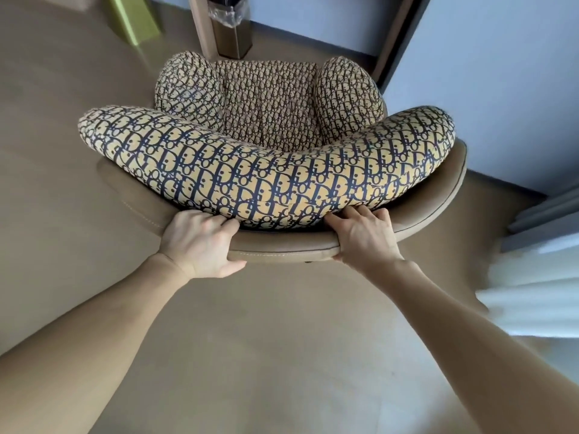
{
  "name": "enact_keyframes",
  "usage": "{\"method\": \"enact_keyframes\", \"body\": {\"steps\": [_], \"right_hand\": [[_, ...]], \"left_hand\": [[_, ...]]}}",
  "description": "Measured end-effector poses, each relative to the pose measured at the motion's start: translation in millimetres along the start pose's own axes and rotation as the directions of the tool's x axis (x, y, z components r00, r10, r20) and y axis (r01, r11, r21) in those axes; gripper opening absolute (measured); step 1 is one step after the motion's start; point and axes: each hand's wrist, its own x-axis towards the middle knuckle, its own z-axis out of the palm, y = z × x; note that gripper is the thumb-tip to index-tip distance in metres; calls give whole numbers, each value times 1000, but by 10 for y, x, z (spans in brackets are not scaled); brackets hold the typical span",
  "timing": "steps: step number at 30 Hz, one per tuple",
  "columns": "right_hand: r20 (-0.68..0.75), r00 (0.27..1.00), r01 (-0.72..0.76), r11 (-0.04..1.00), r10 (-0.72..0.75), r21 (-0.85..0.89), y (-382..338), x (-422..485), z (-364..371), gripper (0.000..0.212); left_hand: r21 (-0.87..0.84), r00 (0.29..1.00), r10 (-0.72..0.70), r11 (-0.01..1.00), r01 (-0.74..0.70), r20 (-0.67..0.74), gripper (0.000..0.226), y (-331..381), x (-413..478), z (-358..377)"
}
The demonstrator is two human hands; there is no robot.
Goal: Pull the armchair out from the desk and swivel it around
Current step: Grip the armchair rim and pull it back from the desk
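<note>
Tan floor (282, 355) (glossy), grey walls (485, 73)

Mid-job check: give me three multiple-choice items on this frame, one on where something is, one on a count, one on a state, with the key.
1. Where is the bin lined with a clear bag?
A. beyond the armchair, beside a wooden desk leg
B. on the seat
C. next to the person's feet

2. How many hands grip the armchair?
A. none
B. one
C. two

3. How do the hands hold the tan backrest rim?
A. flat on top, fingers open
B. closed around its edge
C. hovering clear of it

Key: 1 A, it stands past the seat by the leg. 2 C, the left hand and right hand are both on it. 3 B, fingers tuck behind the patterned cushion, thumbs under the rim.
</note>
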Motion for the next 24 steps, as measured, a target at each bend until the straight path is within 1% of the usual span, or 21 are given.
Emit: {"method": "enact_keyframes", "body": {"steps": [9,13,16,24], "right_hand": [[-1,1000,-15,1000,15,2,168,1116,-216,49],[-22,999,-26,1000,26,-10,244,1613,-327,47],[-14,999,-39,999,39,-10,275,2008,-416,48],[-10,997,-75,997,75,-5,272,2940,-587,53]], "left_hand": [[70,1000,-4,998,6,-27,62,-591,1028,33],[93,997,9,996,-2,-78,68,-870,1510,77],[108,997,28,994,-20,-75,65,-1118,1865,114],[130,996,45,991,-34,-76,67,-1738,2685,153]]}}
